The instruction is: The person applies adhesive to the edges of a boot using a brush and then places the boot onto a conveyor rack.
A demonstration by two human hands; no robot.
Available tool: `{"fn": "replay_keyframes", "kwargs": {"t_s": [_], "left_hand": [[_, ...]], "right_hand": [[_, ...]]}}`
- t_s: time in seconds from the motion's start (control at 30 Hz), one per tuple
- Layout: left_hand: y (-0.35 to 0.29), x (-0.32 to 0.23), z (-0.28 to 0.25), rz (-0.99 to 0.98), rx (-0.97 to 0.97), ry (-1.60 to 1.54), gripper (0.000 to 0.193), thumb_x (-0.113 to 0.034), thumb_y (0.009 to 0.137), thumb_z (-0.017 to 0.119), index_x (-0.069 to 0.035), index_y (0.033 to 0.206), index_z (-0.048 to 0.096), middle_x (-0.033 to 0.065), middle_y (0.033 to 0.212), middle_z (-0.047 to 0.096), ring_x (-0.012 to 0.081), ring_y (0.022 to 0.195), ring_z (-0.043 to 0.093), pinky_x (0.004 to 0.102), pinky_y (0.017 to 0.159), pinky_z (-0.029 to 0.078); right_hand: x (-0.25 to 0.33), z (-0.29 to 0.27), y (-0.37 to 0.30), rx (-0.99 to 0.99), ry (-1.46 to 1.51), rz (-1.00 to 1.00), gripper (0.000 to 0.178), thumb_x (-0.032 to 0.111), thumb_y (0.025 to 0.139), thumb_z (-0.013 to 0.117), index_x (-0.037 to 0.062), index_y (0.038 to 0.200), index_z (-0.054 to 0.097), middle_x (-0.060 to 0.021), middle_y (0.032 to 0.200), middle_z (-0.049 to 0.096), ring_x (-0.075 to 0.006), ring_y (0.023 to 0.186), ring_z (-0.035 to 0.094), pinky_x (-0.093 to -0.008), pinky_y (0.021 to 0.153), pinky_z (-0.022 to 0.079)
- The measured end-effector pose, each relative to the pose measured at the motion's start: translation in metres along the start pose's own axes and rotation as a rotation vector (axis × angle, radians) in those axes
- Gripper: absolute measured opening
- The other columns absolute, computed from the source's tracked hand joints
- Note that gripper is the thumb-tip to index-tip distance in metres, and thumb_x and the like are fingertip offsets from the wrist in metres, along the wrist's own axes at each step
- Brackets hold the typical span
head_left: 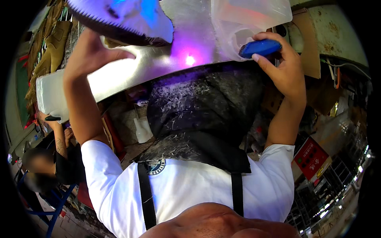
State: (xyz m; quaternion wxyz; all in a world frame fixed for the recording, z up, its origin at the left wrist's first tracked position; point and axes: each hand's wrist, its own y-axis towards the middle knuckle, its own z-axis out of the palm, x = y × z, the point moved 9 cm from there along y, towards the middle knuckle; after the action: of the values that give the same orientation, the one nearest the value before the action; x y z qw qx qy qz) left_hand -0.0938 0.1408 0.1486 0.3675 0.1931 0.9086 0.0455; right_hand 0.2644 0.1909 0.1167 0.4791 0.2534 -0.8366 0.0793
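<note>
My right hand (283, 65) is closed around a blue oval block (260, 48) with a darker edge, its exact kind unclear. Thumb and fingers grip it from opposite sides, beside the mouth of a translucent plastic container (226, 29). At the upper left is a large shoe-like piece (131, 18), whitish under violet-blue light, with a toothed rim above a dark sole. My left hand (89, 55) is just below it, thumb stretched out and apart. That piece hides most of its fingers, and nothing shows in its grasp.
A shiny metal worktop (115, 77) spans the front, with a bright violet light spot on it. Tan boots (57, 41) stand at far left. Another person's arm (59, 139) is at lower left. Cardboard (309, 43) stands at right, and a white bottle (142, 130) sits below the worktop.
</note>
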Motion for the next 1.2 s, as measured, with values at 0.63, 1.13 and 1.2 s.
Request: {"fn": "replay_keyframes", "kwargs": {"t_s": [0.63, 1.13, 1.2], "left_hand": [[-0.053, 0.031, 0.052, -0.278, 0.117, 0.421, 0.080, -0.056, 0.085, 0.074, -0.023, 0.151, 0.042, 0.0042, 0.144, 0.057, 0.0272, 0.129, 0.052, 0.0469, 0.110, 0.038], [-0.084, 0.022, 0.051, -0.066, -0.395, 0.036, 0.063, -0.035, 0.096, 0.062, -0.019, 0.149, 0.033, 0.0196, 0.137, 0.056, 0.0377, 0.120, 0.060, 0.0544, 0.106, 0.041], [-0.090, 0.012, 0.071, 0.076, -0.461, 0.041, 0.061, -0.032, 0.097, 0.060, -0.019, 0.149, 0.031, 0.0216, 0.136, 0.056, 0.0391, 0.118, 0.061, 0.0554, 0.106, 0.042]], "right_hand": [[-0.043, 0.004, -0.007, -0.043, 0.312, 0.137, 0.027, 0.011, 0.092, 0.078, -0.0008, 0.115, 0.071, -0.0050, 0.084, 0.071, -0.0084, 0.076, 0.066, -0.0230, 0.070, 0.055], [-0.089, 0.004, -0.037, -0.364, 0.912, 0.565, 0.028, 0.013, 0.093, 0.074, -0.0073, 0.111, 0.068, -0.0137, 0.086, 0.073, -0.0197, 0.070, 0.072, -0.0301, 0.058, 0.059], [-0.098, -0.014, -0.062, -0.515, 0.846, 0.555, 0.029, 0.014, 0.093, 0.072, -0.0071, 0.112, 0.067, -0.0144, 0.086, 0.072, -0.0212, 0.068, 0.071, -0.0305, 0.056, 0.058]]}}
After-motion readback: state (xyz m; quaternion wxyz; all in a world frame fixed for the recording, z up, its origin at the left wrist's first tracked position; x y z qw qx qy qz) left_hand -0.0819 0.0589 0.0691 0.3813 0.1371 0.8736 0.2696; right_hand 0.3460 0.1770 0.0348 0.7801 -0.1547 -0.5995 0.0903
